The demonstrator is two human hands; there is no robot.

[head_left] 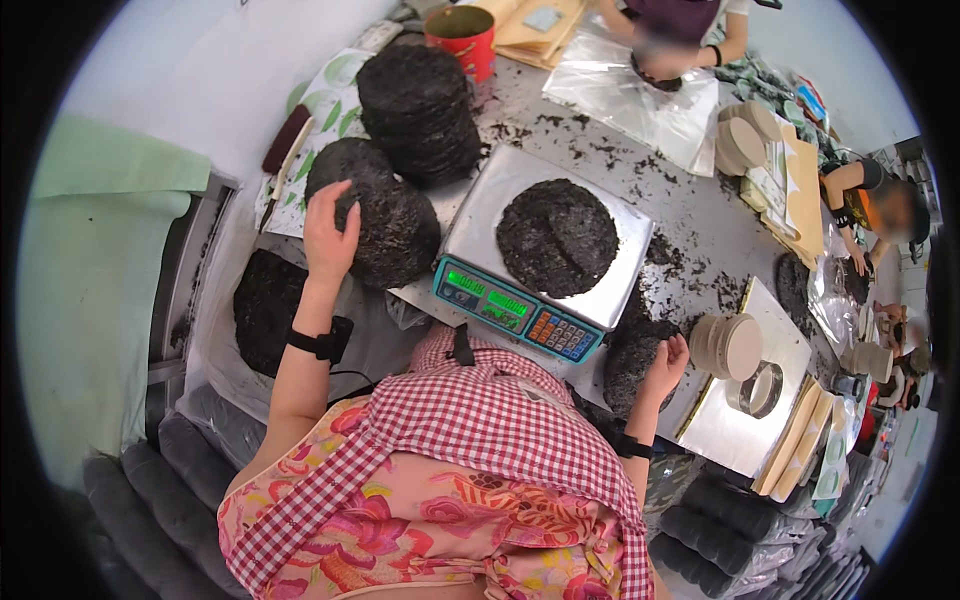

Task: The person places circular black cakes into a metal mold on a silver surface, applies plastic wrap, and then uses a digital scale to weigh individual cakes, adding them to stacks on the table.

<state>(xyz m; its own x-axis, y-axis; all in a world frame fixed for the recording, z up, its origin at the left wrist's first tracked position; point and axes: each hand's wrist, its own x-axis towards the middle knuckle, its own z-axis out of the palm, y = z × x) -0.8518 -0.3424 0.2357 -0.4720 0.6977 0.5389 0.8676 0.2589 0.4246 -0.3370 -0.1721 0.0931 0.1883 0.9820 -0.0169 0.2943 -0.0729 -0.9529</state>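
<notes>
Left hand (328, 232), fingers spread, rests on a dark pressed-leaf disc stack (385, 225) left of centre. Right hand (668, 362) curls around a dark leaf clump (632, 362) right of centre; another disc (557, 237) sits on the scale (520, 305) mid-bench.

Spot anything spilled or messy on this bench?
Yes. Dark crumbs lie scattered over the grey table right of the scale and near the red cup. They look shed from the dark round cakes.
</notes>
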